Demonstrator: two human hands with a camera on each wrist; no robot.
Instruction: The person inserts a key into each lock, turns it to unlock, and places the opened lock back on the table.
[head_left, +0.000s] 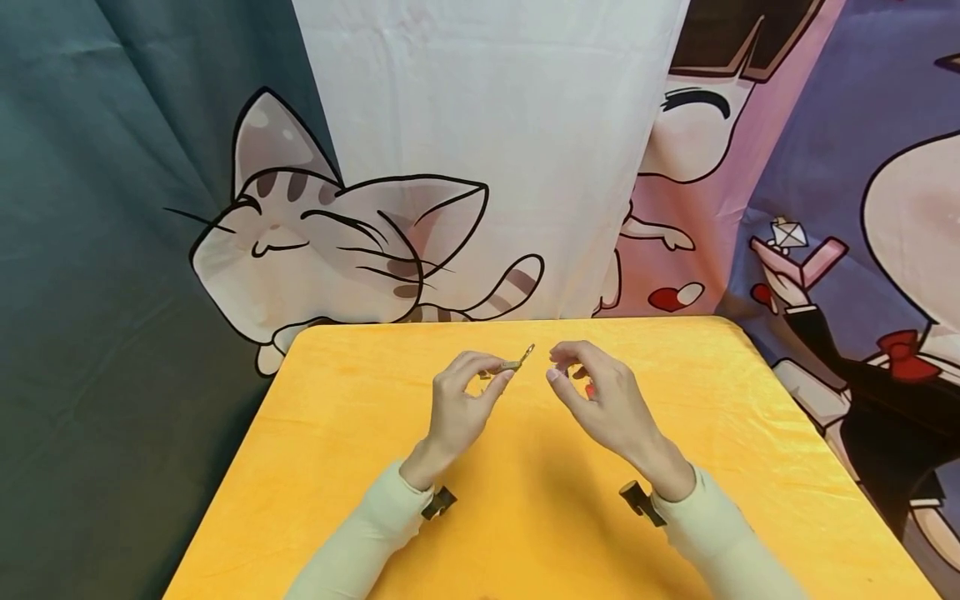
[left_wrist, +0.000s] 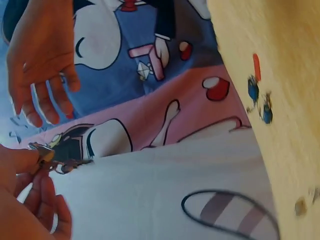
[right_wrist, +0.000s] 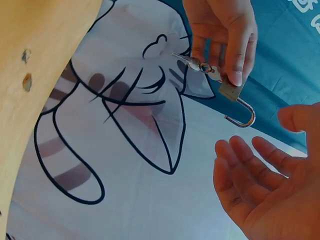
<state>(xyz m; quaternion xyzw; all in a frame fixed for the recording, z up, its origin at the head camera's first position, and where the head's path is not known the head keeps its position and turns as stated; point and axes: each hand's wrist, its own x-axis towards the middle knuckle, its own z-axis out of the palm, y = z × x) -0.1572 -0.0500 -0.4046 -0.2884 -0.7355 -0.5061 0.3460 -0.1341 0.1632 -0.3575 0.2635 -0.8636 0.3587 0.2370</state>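
Note:
My left hand pinches a small brass padlock between thumb and fingers above the table. The lock's silver shackle stands open, its hook pointing toward the right hand. From the padlock's other end hang small keys on a ring, seen in the right wrist view. Beside it, a short gap away, my right hand hovers with loosely bent fingers. In both wrist views this hand holds nothing and does not touch the padlock.
A yellow cloth covers the table. Beyond the right hand lie a red strip and two small blue items, blurred. Small brass-coloured pieces lie on the left side. Printed curtains hang behind the table.

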